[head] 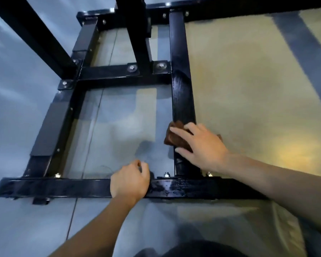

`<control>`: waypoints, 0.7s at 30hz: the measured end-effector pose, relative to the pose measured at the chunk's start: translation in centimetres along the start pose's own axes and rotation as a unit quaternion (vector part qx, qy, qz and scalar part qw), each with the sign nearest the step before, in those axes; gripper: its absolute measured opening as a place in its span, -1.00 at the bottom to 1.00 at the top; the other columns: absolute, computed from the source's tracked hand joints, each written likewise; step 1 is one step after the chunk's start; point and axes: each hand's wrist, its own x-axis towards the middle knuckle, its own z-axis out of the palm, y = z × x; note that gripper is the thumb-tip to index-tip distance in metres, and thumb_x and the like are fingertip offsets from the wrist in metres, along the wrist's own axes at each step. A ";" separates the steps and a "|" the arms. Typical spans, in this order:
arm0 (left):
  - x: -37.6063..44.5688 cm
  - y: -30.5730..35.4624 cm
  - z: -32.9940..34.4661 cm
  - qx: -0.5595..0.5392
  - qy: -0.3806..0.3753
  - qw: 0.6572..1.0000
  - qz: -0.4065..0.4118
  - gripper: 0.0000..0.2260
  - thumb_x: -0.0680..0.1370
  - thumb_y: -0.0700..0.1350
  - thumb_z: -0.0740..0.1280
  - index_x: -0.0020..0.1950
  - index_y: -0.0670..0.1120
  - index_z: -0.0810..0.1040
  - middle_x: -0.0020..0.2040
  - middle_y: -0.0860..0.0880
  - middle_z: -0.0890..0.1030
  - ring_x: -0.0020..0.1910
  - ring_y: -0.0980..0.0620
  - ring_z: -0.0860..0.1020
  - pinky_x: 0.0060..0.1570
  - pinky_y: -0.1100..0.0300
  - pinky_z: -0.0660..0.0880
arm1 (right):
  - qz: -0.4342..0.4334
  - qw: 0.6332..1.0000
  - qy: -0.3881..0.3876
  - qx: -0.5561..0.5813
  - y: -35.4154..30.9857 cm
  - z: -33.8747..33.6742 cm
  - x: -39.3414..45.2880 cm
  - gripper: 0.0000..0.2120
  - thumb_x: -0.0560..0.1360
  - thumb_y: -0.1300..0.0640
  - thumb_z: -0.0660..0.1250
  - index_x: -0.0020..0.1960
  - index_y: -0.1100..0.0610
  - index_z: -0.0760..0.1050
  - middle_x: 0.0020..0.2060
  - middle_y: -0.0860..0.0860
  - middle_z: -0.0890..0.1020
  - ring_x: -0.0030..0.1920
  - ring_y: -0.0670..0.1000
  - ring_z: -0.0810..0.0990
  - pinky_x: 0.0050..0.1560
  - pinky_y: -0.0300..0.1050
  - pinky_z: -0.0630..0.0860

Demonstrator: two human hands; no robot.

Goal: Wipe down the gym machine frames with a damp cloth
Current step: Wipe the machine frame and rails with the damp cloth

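A black steel gym machine frame (107, 75) lies low on the floor, its beams bolted together. My right hand (200, 145) presses a brown cloth (174, 138) with straight fingers onto the right lengthwise beam (182, 93), whose surface above the cloth looks wet and glossy. My left hand (130, 180) rests on the near cross beam (63, 187) with its fingers curled over the far edge. That beam also shines wet to the right of the hand.
Black uprights (32, 34) rise from the frame at the top left and centre (135, 34). A thin cable (93, 130) runs along the grey floor inside the frame. Bolts (167, 174) stick up near the beam joint. Open floor lies to the right.
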 end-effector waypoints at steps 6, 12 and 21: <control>0.3 -0.3 0.2 0.000 -0.001 1.000 0.015 -0.69 0.60 0.07 -0.01 -0.14 -0.01 0.46 -0.20 -0.06 0.63 -0.25 -0.15 0.47 -0.20 0.05 0.44 | -0.083 0.992 0.017 -0.097 0.7 3.9 1.9 -0.43 0.68 -0.23 -0.02 0.64 -0.07 0.20 0.57 0.01 0.31 0.55 0.14 0.24 0.57 0.14 0.12; 0.3 -0.2 0.5 0.009 0.002 1.000 0.017 -0.72 0.60 0.04 0.03 -0.20 -0.03 0.41 -0.23 -0.04 0.62 -0.25 -0.14 0.48 -0.27 0.06 0.33 | -0.016 0.996 0.042 -0.073 5.8 1.7 12.7 -0.35 0.63 -0.25 0.06 0.65 -0.02 0.14 0.57 0.07 0.32 0.63 0.14 0.11 0.64 0.14 -0.05; 0.6 -0.5 0.4 0.028 -0.004 0.999 0.021 -0.70 0.62 0.10 0.04 -0.13 -0.01 0.45 -0.14 -0.04 0.65 -0.10 -0.14 0.58 -0.18 0.05 0.35 | 0.107 0.989 0.090 0.044 9.2 -1.1 21.0 -0.35 0.65 -0.15 0.02 0.66 0.12 0.11 0.60 0.19 0.23 0.60 0.22 0.13 0.61 0.12 0.08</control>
